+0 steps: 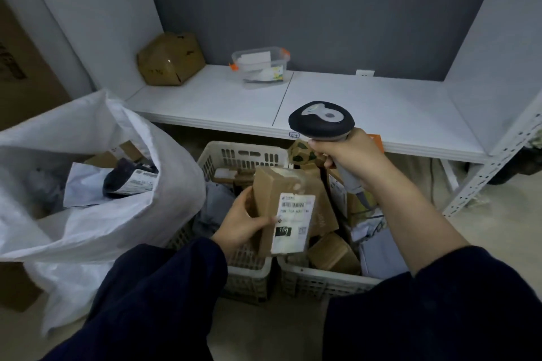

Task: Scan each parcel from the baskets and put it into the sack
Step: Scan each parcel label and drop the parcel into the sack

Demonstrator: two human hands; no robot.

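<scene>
My left hand [241, 223] grips a brown cardboard parcel [275, 184] by its left side, with the white shipping label facing up, above the two baskets. My right hand [349, 158] holds a grey and black barcode scanner [322, 119] by its handle, its head raised above and behind the parcel. The left basket [234, 155] and the right basket [316, 280] stand side by side on the floor, with several parcels in them. The white sack [96, 214] stands open at the left, with parcels and mailers inside.
A white shelf [352, 102] runs behind the baskets, carrying a crumpled brown box [170, 59] and a clear plastic container [261, 67]. A metal shelf upright [492, 167] stands at the right. A flat piece of cardboard [17, 290] lies on the floor at the left.
</scene>
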